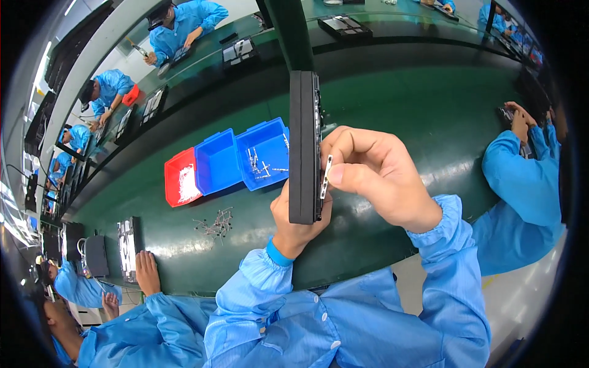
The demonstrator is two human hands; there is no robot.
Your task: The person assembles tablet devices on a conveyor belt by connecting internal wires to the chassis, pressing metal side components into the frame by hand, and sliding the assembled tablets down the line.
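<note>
My left hand [287, 222] grips a black rectangular casing [302, 147] from below and holds it on edge above the table, its broad side turned away to the right. Between thumb and forefinger of my right hand [383, 178] is a thin silvery metal strip with small holes [326, 176]. The strip lies along the casing's right-hand face, which shows only as a narrow edge. Whether the strip touches it, I cannot tell. My left fingers are partly hidden behind the casing.
Left of the casing on the green table [368, 251] stand a red bin [169, 184] of white bits, a blue bin [215, 161] and another blue bin [261, 138] with metal strips. A loose pile of thin dark-tipped parts [215, 222] lies nearer. Co-workers sit either side; a green post [293, 37] rises ahead.
</note>
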